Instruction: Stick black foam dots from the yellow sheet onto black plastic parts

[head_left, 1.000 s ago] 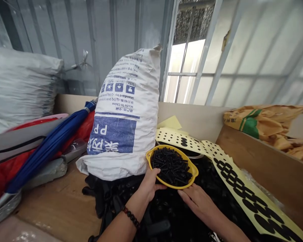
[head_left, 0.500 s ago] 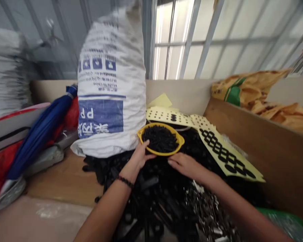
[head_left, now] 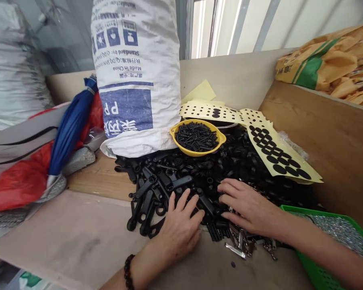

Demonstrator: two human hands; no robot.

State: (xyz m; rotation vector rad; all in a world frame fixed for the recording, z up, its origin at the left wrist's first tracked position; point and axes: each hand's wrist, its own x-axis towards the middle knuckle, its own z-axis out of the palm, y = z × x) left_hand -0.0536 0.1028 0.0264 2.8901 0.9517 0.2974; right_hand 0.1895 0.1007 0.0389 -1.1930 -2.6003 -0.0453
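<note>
My left hand (head_left: 183, 221), fingers spread, rests at the near edge of a heap of black plastic parts (head_left: 151, 181) with long arms and round ends. Over the heap's right side is my right hand (head_left: 244, 205), its fingers apart and nothing seen in them. Small shiny metal pieces (head_left: 237, 249) lie just below the right hand, beside some black ribbed pieces (head_left: 214, 231). Behind both hands, a yellow bowl (head_left: 196, 154) full of short black ribbed pieces sits on the heap, against the white sack.
The white woven sack (head_left: 139, 104) stands at the back. Yellow sheets with black round stickers (head_left: 278, 153) lie to the right, along a wooden board (head_left: 320, 133). A green basket (head_left: 311, 257) holds small shiny pieces. A blue umbrella (head_left: 69, 125) and red bag (head_left: 21, 181) lie left.
Both hands have let go of the yellow bowl, which stays on the heap, and have come back to the near parts. The view has tilted down.
</note>
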